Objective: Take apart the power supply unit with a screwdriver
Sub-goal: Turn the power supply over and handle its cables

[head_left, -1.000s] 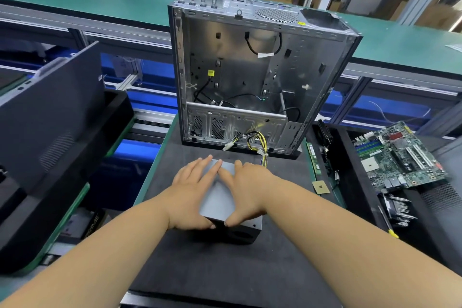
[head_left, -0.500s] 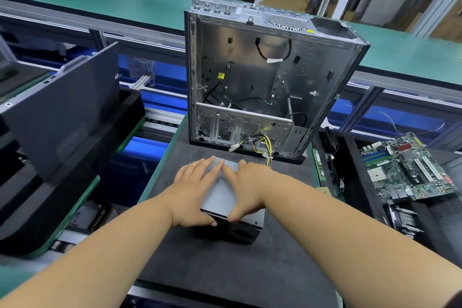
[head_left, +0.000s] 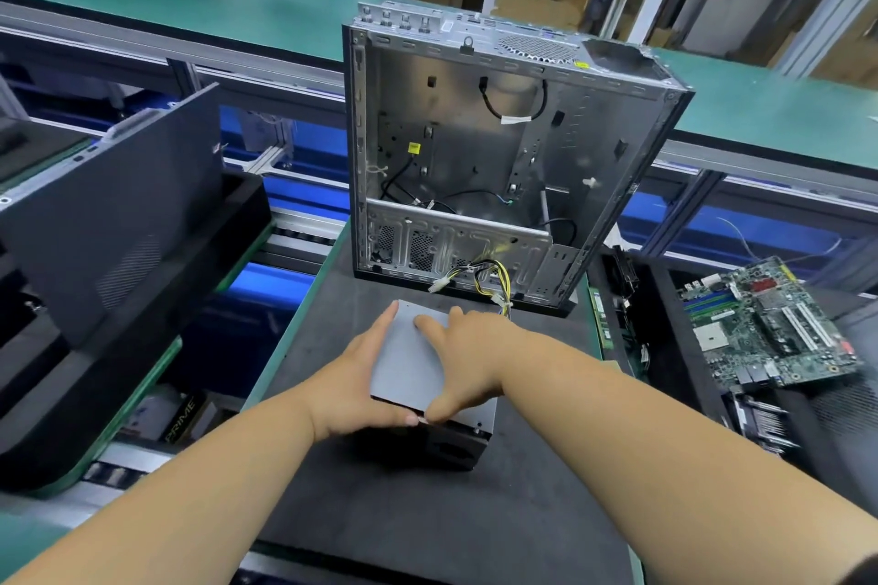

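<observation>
Two bare hands worked at one grey power supply unit (head_left: 408, 359) on the dark mat (head_left: 427, 513) at centre; I logged the scene left to right. Far left: a black side panel (head_left: 119, 223) leaned tilted in a black tray (head_left: 142, 375). Left hand (head_left: 354, 387) lay along the left edge of the unit's flat grey cover; fingers pressed together and nearly straight, tips reaching the far left corner, thumb tucked under the near edge. Right hand (head_left: 463, 359) rested on the right part of the cover; fingers lying flat on the cover, slightly apart, thumb curled down to the near edge; the two thumb tips almost met there. I could not tell whether the cover's near edge was lifted off the dark body below. The unit sat just in front of the open computer case (head_left: 499, 147), which stood upright on the mat; a bundle of yellow and black wires (head_left: 484, 273) ran from the case's lower bay down toward the unit's far right corner. Right of the mat: a green motherboard (head_left: 765, 323) lay in a black bin (head_left: 674, 375), well apart from the unit; a green conveyor surface (head_left: 237, 10) ran across behind the case.
</observation>
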`<act>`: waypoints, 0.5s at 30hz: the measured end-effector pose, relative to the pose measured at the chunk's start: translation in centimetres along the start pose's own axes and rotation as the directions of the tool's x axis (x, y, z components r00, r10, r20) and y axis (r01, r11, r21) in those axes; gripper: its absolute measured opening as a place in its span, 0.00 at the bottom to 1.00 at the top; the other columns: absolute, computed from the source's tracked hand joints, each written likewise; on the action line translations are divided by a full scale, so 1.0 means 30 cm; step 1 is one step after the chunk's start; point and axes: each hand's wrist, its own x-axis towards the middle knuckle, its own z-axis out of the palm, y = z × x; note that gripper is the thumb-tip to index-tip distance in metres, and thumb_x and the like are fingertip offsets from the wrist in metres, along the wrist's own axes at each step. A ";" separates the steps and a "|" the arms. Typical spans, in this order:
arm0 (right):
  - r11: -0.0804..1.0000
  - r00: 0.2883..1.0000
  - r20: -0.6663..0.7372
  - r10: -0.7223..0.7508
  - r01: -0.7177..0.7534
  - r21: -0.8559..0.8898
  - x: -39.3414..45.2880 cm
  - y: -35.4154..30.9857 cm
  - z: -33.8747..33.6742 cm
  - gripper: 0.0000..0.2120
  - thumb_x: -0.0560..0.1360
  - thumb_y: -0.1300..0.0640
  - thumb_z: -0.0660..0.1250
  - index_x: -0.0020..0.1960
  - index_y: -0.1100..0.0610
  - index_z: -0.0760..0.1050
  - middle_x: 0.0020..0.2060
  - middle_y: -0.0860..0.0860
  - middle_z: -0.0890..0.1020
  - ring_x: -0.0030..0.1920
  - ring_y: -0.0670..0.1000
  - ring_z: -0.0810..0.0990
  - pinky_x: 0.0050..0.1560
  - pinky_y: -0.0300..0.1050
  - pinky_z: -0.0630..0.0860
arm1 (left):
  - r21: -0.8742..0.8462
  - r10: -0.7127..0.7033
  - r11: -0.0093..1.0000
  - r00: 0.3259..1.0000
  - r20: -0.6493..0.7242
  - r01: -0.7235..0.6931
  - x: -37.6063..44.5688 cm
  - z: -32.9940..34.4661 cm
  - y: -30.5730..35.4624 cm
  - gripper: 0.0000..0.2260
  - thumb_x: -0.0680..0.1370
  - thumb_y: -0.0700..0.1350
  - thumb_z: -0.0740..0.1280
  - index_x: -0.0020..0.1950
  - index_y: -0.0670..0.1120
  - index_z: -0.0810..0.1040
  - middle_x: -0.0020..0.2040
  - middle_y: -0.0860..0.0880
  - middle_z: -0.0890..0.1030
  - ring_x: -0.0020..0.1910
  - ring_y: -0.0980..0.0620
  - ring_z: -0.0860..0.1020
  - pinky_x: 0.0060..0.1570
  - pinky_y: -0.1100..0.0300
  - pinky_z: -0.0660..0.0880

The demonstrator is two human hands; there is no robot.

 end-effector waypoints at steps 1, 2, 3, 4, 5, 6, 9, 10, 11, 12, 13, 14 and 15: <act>1.000 1.000 0.017 -0.002 0.002 0.002 0.005 0.005 -0.011 0.54 0.61 0.28 0.70 0.76 0.52 0.53 0.59 0.60 0.71 0.53 0.60 0.76 0.47 0.50 0.76 | 0.003 0.004 1.000 1.000 -0.003 -0.004 0.002 -0.002 0.003 0.61 0.57 0.62 0.80 0.73 0.73 0.36 0.77 0.59 0.54 0.73 0.59 0.60 0.70 0.56 0.65; 1.000 1.000 0.031 -0.003 0.003 0.007 0.007 0.008 -0.019 0.54 0.61 0.28 0.70 0.76 0.52 0.53 0.59 0.60 0.71 0.52 0.60 0.76 0.47 0.50 0.76 | 0.008 0.008 1.000 1.000 -0.004 -0.008 0.002 -0.003 0.006 0.61 0.57 0.62 0.80 0.73 0.73 0.37 0.76 0.58 0.55 0.73 0.58 0.60 0.70 0.56 0.65; 1.000 0.999 0.038 -0.002 0.002 0.011 0.007 0.008 -0.024 0.53 0.60 0.28 0.70 0.76 0.52 0.54 0.58 0.60 0.71 0.52 0.59 0.76 0.47 0.50 0.76 | 0.013 0.012 1.000 1.000 -0.005 -0.012 0.002 -0.003 0.007 0.61 0.57 0.63 0.80 0.74 0.72 0.37 0.76 0.58 0.56 0.73 0.58 0.61 0.70 0.56 0.65; 1.000 0.999 0.038 0.001 -0.001 0.013 0.004 0.004 -0.024 0.53 0.60 0.28 0.71 0.75 0.52 0.54 0.58 0.59 0.71 0.53 0.59 0.76 0.48 0.50 0.76 | 0.017 0.018 1.000 1.000 -0.010 -0.018 0.000 -0.002 0.007 0.60 0.57 0.63 0.80 0.74 0.72 0.37 0.75 0.58 0.58 0.72 0.58 0.62 0.69 0.57 0.66; 1.000 0.999 0.032 0.008 -0.008 0.016 -0.002 -0.002 -0.020 0.52 0.60 0.29 0.71 0.75 0.52 0.55 0.58 0.59 0.71 0.53 0.59 0.75 0.49 0.51 0.76 | 0.018 0.022 1.000 1.000 -0.020 -0.021 -0.004 0.001 0.005 0.60 0.57 0.63 0.80 0.74 0.73 0.38 0.75 0.59 0.59 0.72 0.59 0.63 0.69 0.57 0.66; 1.000 1.000 0.022 0.018 -0.018 0.021 -0.008 -0.009 -0.011 0.52 0.60 0.29 0.72 0.74 0.52 0.56 0.58 0.59 0.70 0.54 0.59 0.74 0.50 0.51 0.76 | 0.014 0.023 1.000 0.999 -0.032 -0.023 -0.008 0.004 0.002 0.60 0.57 0.63 0.80 0.73 0.73 0.38 0.74 0.60 0.60 0.71 0.59 0.64 0.68 0.57 0.67; 0.998 0.999 -0.016 0.050 -0.049 0.046 -0.026 -0.023 0.015 0.51 0.60 0.31 0.72 0.73 0.52 0.56 0.58 0.59 0.69 0.55 0.60 0.72 0.52 0.53 0.75 | -0.015 0.021 1.000 0.999 -0.051 -0.021 -0.017 0.015 -0.008 0.58 0.58 0.62 0.80 0.73 0.75 0.39 0.71 0.65 0.63 0.67 0.63 0.68 0.63 0.60 0.71; 0.997 0.998 -0.029 0.059 -0.057 0.054 -0.030 -0.025 0.022 0.51 0.60 0.31 0.72 0.73 0.52 0.56 0.57 0.58 0.69 0.55 0.60 0.72 0.52 0.53 0.74 | -0.027 0.021 0.999 0.999 -0.048 -0.022 -0.019 0.017 -0.011 0.58 0.58 0.61 0.80 0.72 0.76 0.40 0.69 0.68 0.63 0.66 0.65 0.68 0.60 0.64 0.71; 0.996 0.997 -0.041 0.067 -0.064 0.061 -0.036 -0.026 0.029 0.51 0.60 0.31 0.72 0.73 0.53 0.56 0.57 0.58 0.69 0.55 0.60 0.72 0.50 0.52 0.72 | -0.037 0.020 0.999 0.999 -0.044 -0.022 -0.020 0.019 -0.012 0.58 0.58 0.60 0.81 0.72 0.76 0.40 0.68 0.71 0.62 0.65 0.68 0.68 0.58 0.66 0.71; 0.995 0.996 -0.051 0.072 -0.068 0.066 -0.041 -0.026 0.034 0.51 0.60 0.31 0.72 0.73 0.53 0.57 0.57 0.58 0.69 0.55 0.60 0.72 0.48 0.51 0.71 | -0.046 0.021 0.999 0.999 -0.039 -0.022 -0.020 0.019 -0.013 0.58 0.58 0.60 0.81 0.72 0.76 0.40 0.67 0.73 0.61 0.64 0.70 0.67 0.57 0.68 0.70; 0.995 0.996 -0.056 0.075 -0.071 0.065 -0.045 -0.027 0.038 0.51 0.60 0.30 0.72 0.73 0.54 0.57 0.56 0.58 0.69 0.54 0.60 0.72 0.46 0.50 0.70 | -0.054 0.020 0.998 0.999 -0.032 -0.022 -0.020 0.018 -0.013 0.58 0.58 0.60 0.81 0.72 0.76 0.40 0.67 0.73 0.61 0.64 0.71 0.67 0.57 0.69 0.70; 0.996 0.996 -0.054 0.076 -0.073 0.058 -0.048 -0.027 0.039 0.51 0.60 0.30 0.71 0.73 0.54 0.57 0.56 0.58 0.69 0.53 0.59 0.72 0.45 0.50 0.69 | -0.061 0.018 0.998 1.000 -0.025 -0.019 -0.020 0.017 -0.011 0.58 0.59 0.60 0.81 0.72 0.76 0.40 0.67 0.74 0.60 0.64 0.71 0.67 0.57 0.68 0.70; 0.996 0.996 -0.045 0.074 -0.072 0.045 -0.049 -0.026 0.037 0.51 0.60 0.29 0.70 0.73 0.55 0.57 0.56 0.58 0.70 0.51 0.59 0.72 0.43 0.49 0.70 | -0.067 0.015 0.998 1.000 -0.015 -0.016 -0.019 0.016 -0.010 0.58 0.59 0.60 0.80 0.72 0.76 0.39 0.67 0.73 0.61 0.64 0.71 0.67 0.57 0.68 0.70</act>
